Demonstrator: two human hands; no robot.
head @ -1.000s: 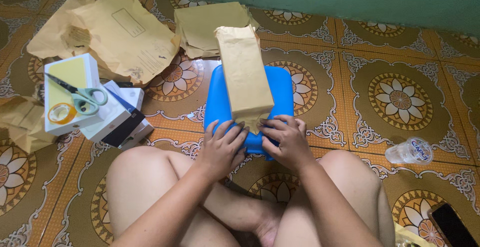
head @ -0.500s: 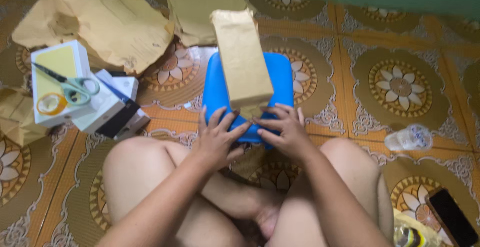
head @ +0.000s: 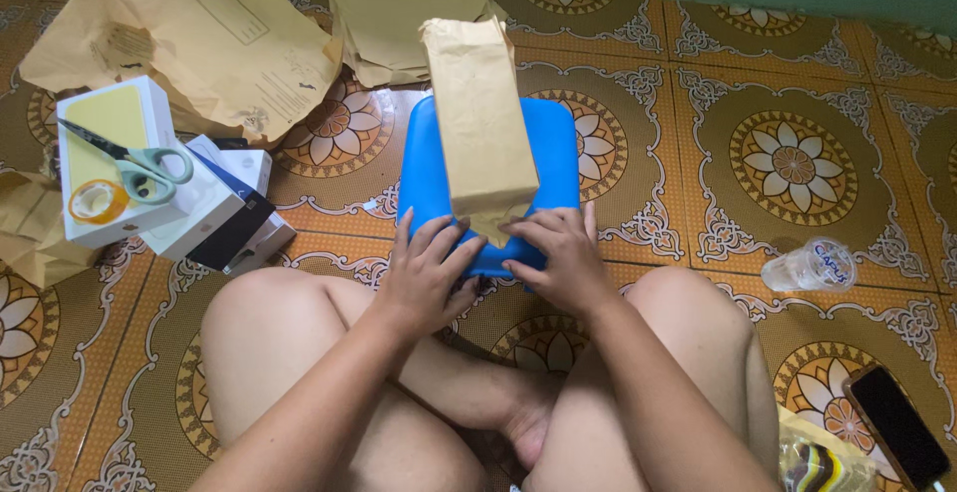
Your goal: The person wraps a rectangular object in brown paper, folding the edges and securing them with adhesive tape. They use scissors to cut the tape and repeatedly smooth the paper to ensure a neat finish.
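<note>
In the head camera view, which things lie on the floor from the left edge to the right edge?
Tape roll → scissors → paper-wrapped parcel on the blue stool, left hand and right hand at its near end → clear plastic cup → dark phone.

A tan paper parcel (head: 482,118) lies on a bright blue stool (head: 558,153), over an orange floor (head: 797,73) with brown-and-cream flower medallions, beside a white-and-yellow box (head: 105,133) and green-handled scissors (head: 140,163).
</note>
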